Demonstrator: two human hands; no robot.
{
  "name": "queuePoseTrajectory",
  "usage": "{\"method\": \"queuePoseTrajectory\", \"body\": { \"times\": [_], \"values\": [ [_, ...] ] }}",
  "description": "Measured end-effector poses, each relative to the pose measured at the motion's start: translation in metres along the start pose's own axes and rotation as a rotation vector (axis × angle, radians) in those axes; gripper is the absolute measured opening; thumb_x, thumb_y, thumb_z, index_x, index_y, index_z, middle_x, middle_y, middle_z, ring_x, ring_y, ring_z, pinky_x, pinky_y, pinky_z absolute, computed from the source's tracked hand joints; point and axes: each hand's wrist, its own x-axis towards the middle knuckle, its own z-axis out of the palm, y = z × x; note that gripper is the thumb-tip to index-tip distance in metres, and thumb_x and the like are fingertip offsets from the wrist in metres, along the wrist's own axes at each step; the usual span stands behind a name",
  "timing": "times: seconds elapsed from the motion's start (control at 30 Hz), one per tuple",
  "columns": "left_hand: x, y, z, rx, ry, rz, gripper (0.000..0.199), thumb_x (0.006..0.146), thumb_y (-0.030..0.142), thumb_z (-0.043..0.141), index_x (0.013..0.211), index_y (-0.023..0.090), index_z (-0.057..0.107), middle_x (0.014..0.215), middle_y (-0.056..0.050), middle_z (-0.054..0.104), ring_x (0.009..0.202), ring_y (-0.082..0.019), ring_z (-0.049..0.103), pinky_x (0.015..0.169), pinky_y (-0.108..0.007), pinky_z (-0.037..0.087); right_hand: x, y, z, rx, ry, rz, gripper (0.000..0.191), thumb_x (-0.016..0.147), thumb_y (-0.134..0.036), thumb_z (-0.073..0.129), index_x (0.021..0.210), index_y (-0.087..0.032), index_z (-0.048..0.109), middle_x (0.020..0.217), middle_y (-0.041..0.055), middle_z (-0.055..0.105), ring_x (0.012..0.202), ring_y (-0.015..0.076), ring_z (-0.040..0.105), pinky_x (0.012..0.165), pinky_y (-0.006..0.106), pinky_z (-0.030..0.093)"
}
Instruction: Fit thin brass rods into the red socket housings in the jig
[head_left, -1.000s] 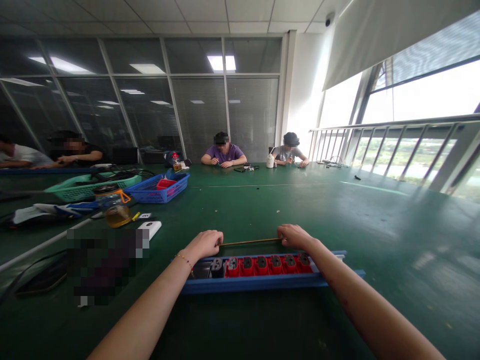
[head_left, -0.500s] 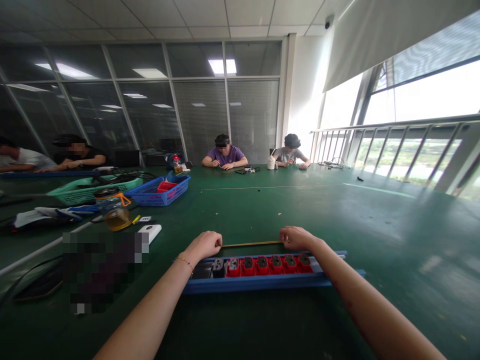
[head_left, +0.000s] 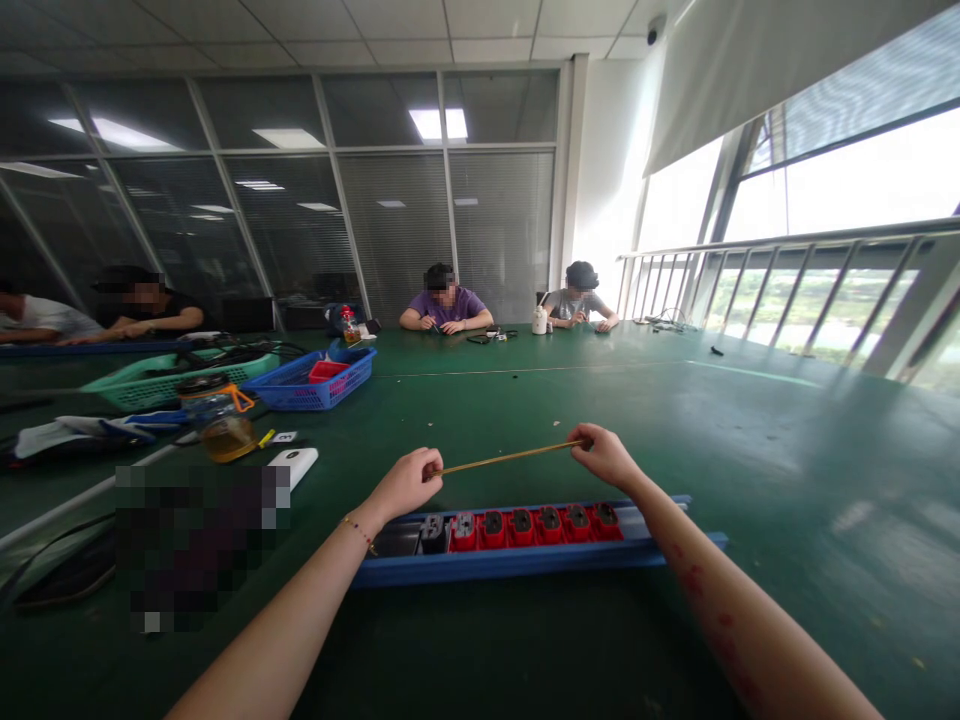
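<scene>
A thin yellowish strip (head_left: 510,458) stretches between my two hands above the green table, its right end higher than its left. My left hand (head_left: 411,482) is closed on the left end, and my right hand (head_left: 601,455) pinches the right end. Nearer to me lies a long blue tray (head_left: 510,570), partly under my forearms. It holds a row of several red blocks (head_left: 521,528) with dark or grey tops, and a black block (head_left: 433,534) at the row's left.
To the left are a blue basket (head_left: 311,388), a green basket (head_left: 142,385), a jar (head_left: 223,430) of amber liquid, a white device (head_left: 298,466) and a blurred-out dark item. People sit at the far side of the green table (head_left: 465,410).
Both hands have lifted away from behind the tray with the strip, my right hand more, so the strip now slants up to the right. The camera view has shifted slightly.
</scene>
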Motion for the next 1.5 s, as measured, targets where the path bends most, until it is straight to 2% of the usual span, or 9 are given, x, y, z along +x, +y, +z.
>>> {"method": "queuePoseTrajectory", "body": {
  "times": [0.2, 0.3, 0.4, 0.6, 0.83, 0.93, 1.07, 1.27, 1.5],
  "values": [
    [-0.008, 0.019, -0.019, 0.014, 0.006, 0.049, 0.020, 0.079, 0.034, 0.043, 0.086, 0.022, 0.058, 0.080, -0.001, 0.060, 0.067, -0.014, 0.055, 0.062, -0.025, 0.040, -0.021, -0.014, -0.013, 0.206, -0.047, -0.025, 0.020, 0.069, -0.020, 0.048, 0.085, -0.017, 0.061, 0.066, -0.0009, 0.059, 0.059, 0.0126, 0.052, 0.054, 0.022, 0.041],
    [-0.016, 0.036, -0.038, 0.039, 0.007, 0.067, 0.031, 0.078, 0.046, 0.044, 0.098, 0.026, 0.057, 0.088, -0.001, 0.062, 0.073, -0.016, 0.056, 0.065, -0.026, 0.041, -0.040, -0.020, -0.030, 0.498, -0.130, -0.016, 0.027, 0.075, -0.032, 0.051, 0.097, -0.018, 0.058, 0.074, 0.0003, 0.060, 0.065, 0.0134, 0.055, 0.056, 0.023, 0.042],
    [-0.026, 0.055, -0.050, 0.009, 0.052, 0.036, 0.036, 0.085, 0.046, 0.030, 0.101, 0.026, 0.056, 0.086, 0.000, 0.063, 0.075, -0.016, 0.058, 0.065, -0.024, 0.041, -0.060, -0.025, -0.043, 0.642, -0.111, 0.079, 0.031, 0.078, -0.043, 0.050, 0.094, -0.017, 0.058, 0.074, 0.0010, 0.060, 0.066, 0.0136, 0.055, 0.056, 0.023, 0.042],
    [-0.050, 0.075, -0.033, 0.044, 0.130, -0.067, 0.034, 0.087, 0.043, 0.029, 0.091, 0.023, 0.057, 0.075, 0.000, 0.061, 0.065, -0.014, 0.056, 0.062, -0.024, 0.040, -0.086, -0.029, -0.041, 0.610, 0.013, 0.178, 0.030, 0.073, -0.045, 0.057, 0.082, -0.017, 0.059, 0.076, 0.0014, 0.061, 0.070, 0.0147, 0.057, 0.064, 0.025, 0.044],
    [-0.063, 0.061, -0.023, -0.023, 0.070, -0.100, 0.035, 0.087, 0.043, 0.029, 0.088, 0.024, 0.058, 0.085, -0.001, 0.058, 0.077, -0.015, 0.057, 0.066, -0.024, 0.042, -0.090, -0.028, -0.028, 0.729, 0.030, 0.221, 0.029, 0.069, -0.042, 0.063, 0.084, -0.018, 0.056, 0.077, 0.0004, 0.059, 0.066, 0.0136, 0.057, 0.057, 0.023, 0.045],
    [-0.061, 0.056, -0.022, -0.029, 0.054, -0.114, 0.036, 0.087, 0.044, 0.029, 0.087, 0.024, 0.059, 0.084, -0.001, 0.059, 0.077, -0.016, 0.057, 0.067, -0.025, 0.041, -0.088, -0.024, -0.020, 0.736, 0.012, 0.250, 0.028, 0.068, -0.042, 0.064, 0.076, -0.017, 0.056, 0.068, 0.0006, 0.060, 0.063, 0.0135, 0.057, 0.056, 0.023, 0.045],
    [-0.058, 0.058, -0.020, 0.000, 0.061, -0.133, 0.034, 0.087, 0.043, 0.030, 0.085, 0.024, 0.058, 0.078, 0.000, 0.061, 0.070, -0.015, 0.057, 0.063, -0.026, 0.040, -0.088, -0.022, -0.017, 0.719, 0.050, 0.244, 0.029, 0.068, -0.043, 0.063, 0.081, -0.017, 0.056, 0.071, 0.0003, 0.059, 0.064, 0.0136, 0.057, 0.057, 0.023, 0.045],
    [-0.054, 0.063, -0.016, 0.050, 0.096, -0.132, 0.031, 0.088, 0.038, 0.029, 0.087, 0.024, 0.058, 0.082, 0.000, 0.061, 0.072, -0.014, 0.057, 0.067, -0.025, 0.042, -0.090, -0.020, -0.021, 0.470, -0.009, 0.176, 0.026, 0.078, -0.044, 0.051, 0.087, -0.020, 0.055, 0.079, 0.0006, 0.059, 0.063, 0.0135, 0.057, 0.057, 0.023, 0.046],
    [-0.055, 0.062, -0.015, 0.040, 0.067, -0.153, 0.033, 0.089, 0.035, 0.027, 0.093, 0.025, 0.058, 0.089, -0.001, 0.062, 0.080, -0.015, 0.059, 0.072, -0.026, 0.044, -0.091, -0.018, -0.022, 0.247, 0.001, 0.137, 0.027, 0.083, -0.044, 0.044, 0.080, -0.021, 0.057, 0.072, 0.0014, 0.061, 0.066, 0.0164, 0.056, 0.059, 0.025, 0.044]
  ]
}}
